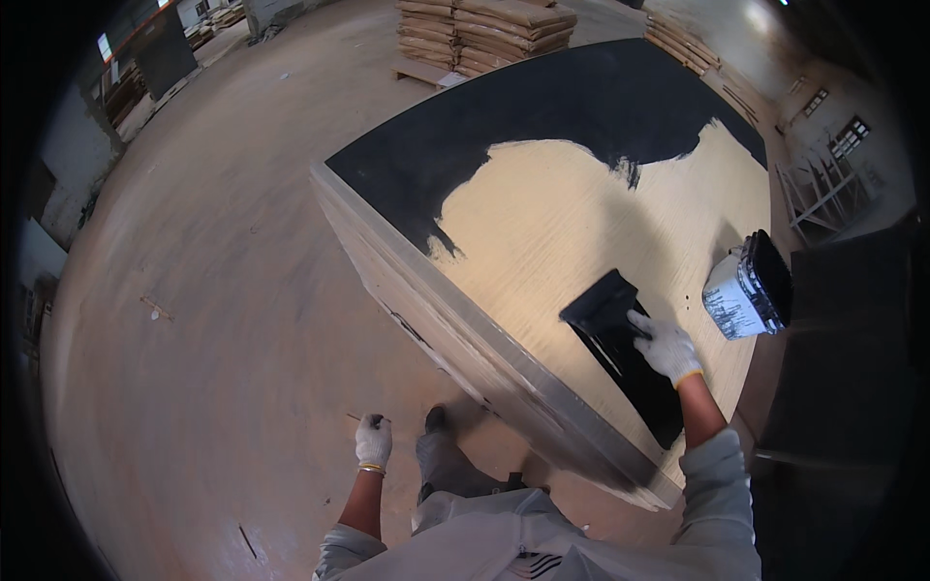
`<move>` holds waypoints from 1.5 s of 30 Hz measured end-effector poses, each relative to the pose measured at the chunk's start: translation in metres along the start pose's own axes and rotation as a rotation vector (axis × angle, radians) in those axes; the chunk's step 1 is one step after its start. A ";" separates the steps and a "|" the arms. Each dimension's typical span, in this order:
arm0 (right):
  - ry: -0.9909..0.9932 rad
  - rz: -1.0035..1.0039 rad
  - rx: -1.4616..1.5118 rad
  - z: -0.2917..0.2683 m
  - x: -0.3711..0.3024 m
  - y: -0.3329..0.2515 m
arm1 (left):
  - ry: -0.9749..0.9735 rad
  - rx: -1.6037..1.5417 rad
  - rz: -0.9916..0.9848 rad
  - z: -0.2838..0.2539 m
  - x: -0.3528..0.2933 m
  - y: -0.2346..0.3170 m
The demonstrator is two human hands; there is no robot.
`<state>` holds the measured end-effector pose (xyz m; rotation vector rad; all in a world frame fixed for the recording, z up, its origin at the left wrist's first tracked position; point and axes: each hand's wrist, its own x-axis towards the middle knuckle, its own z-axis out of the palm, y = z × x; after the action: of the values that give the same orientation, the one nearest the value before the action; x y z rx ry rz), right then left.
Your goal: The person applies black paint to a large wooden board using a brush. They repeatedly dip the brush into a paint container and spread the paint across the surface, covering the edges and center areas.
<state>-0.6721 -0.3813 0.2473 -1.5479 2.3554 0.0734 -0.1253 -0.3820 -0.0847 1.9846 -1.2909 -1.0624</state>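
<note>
My right hand, in a white knit glove, grips a wide black scraper pressed on the pale wooden panel. A glossy strip of black paint runs from the scraper toward the panel's near corner. Matte black coating with a ragged edge covers the panel's far part. Right of my hand, a paint-smeared white bucket with a black rim stands on the panel. My left hand, also gloved, hangs off the panel's left side, its fingers closed; a thin stick-like thing pokes out, too small to name.
The panel tops a thick stack of boards whose edge runs along my front. Piled brown sacks stand beyond it. A pale rack is at the right wall. Bits of debris lie on the floor to the left.
</note>
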 end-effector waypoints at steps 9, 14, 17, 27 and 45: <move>0.053 -0.173 -0.137 -0.037 0.240 -0.172 | -0.191 -0.524 0.221 0.023 0.134 0.208; 0.026 -0.057 -0.060 -0.057 0.276 -0.187 | -0.313 -0.386 0.152 0.044 0.109 0.257; 0.061 0.108 0.011 -0.055 0.292 -0.144 | -0.321 -0.214 0.125 0.042 0.105 0.261; 0.235 0.365 -0.051 -0.049 0.308 0.032 | -0.505 -0.183 0.182 0.040 0.114 0.257; 0.135 0.437 0.000 -0.060 0.208 0.043 | -0.478 -0.065 0.160 0.044 0.121 0.278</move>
<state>-0.8005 -0.5603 0.2376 -1.0404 2.7598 0.0703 -0.2717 -0.6043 0.0681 1.5994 -1.5987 -1.5343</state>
